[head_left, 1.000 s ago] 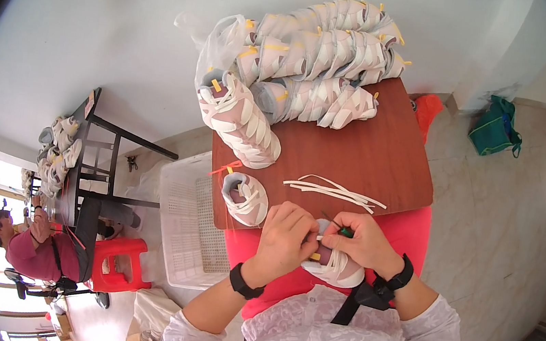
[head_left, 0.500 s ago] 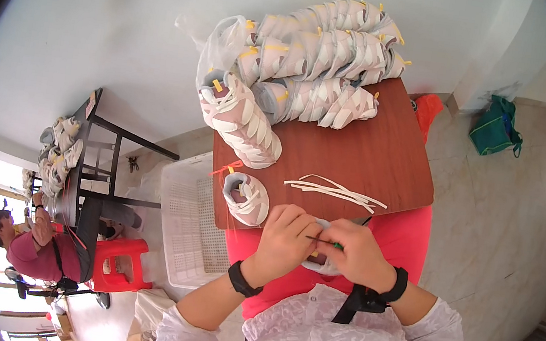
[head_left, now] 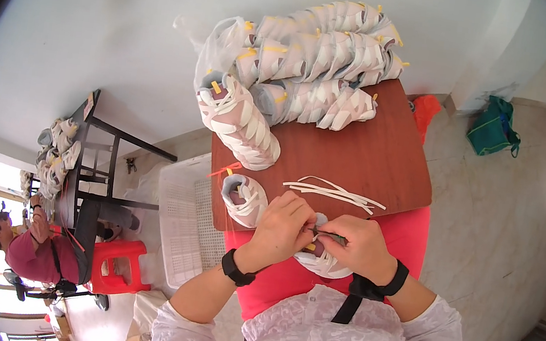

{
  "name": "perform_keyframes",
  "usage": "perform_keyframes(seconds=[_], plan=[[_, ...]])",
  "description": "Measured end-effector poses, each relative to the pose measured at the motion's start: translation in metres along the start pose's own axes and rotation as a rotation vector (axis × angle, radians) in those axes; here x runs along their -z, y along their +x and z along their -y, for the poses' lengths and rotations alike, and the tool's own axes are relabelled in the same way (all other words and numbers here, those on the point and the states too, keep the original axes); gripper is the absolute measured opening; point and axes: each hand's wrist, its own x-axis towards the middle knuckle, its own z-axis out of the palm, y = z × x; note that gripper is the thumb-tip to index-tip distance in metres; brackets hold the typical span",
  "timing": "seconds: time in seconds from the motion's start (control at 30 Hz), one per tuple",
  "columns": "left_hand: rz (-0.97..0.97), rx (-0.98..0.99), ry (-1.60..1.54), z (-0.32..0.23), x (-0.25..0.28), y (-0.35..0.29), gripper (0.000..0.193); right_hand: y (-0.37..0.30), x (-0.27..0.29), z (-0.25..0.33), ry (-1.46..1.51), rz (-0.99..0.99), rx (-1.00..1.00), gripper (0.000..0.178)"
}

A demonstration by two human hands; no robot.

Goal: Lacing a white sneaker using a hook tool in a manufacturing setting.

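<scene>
Both hands meet at the near edge of the brown wooden counter (head_left: pixel 370 163), over a white and grey shoe (head_left: pixel 323 263) that rests at the person's lap. The left hand (head_left: pixel 286 224) curls closed over the shoe's top, fingers bent around it. The right hand (head_left: pixel 363 246) grips the shoe from the right, fingers pinched at its tongue; what they pinch is too small to tell. Just left of the hands, a second white shoe with grey lining (head_left: pixel 245 198) sits on the counter. A loose bundle of flat white laces (head_left: pixel 335 192) lies just beyond the hands. At the far side, stacked white shoes with small yellow tags (head_left: pixel 300 70) are piled. A white plastic crate (head_left: pixel 183 221) stands left of the counter.
</scene>
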Motion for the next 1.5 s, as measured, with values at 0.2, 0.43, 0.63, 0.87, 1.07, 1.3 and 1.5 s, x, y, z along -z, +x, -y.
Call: perform_keyframes(seconds=[0.2, 0.43, 0.63, 0.87, 1.07, 1.3, 1.5], plan=[[-0.012, 0.058, -0.009, -0.007, 0.002, -0.001, 0.021, 0.003, -0.005, 0.01, -0.215, -0.071, 0.085, 0.013], [-0.028, 0.119, 0.003, -0.014, -0.002, -0.003, 0.019, 0.002, -0.01, 0.008, -0.075, -0.14, -0.139, 0.015], [-0.069, 0.161, 0.042, -0.021, -0.006, -0.001, 0.015, 0.01, -0.004, 0.011, 0.079, -0.095, -0.331, 0.018], [-0.105, 0.17, 0.062, -0.027, -0.006, 0.001, 0.015, 0.008, -0.002, 0.006, 0.132, -0.053, -0.237, 0.019], [-0.117, 0.152, 0.085, -0.029, -0.005, 0.002, 0.016, 0.008, -0.004, 0.008, 0.029, -0.097, -0.171, 0.016], [-0.147, 0.099, 0.064, -0.031, -0.009, 0.0, 0.018, 0.004, -0.012, 0.008, -0.103, -0.142, -0.187, 0.013], [-0.137, 0.152, 0.068, -0.034, -0.006, -0.002, 0.017, -0.002, -0.016, 0.005, -0.051, -0.195, -0.163, 0.013]])
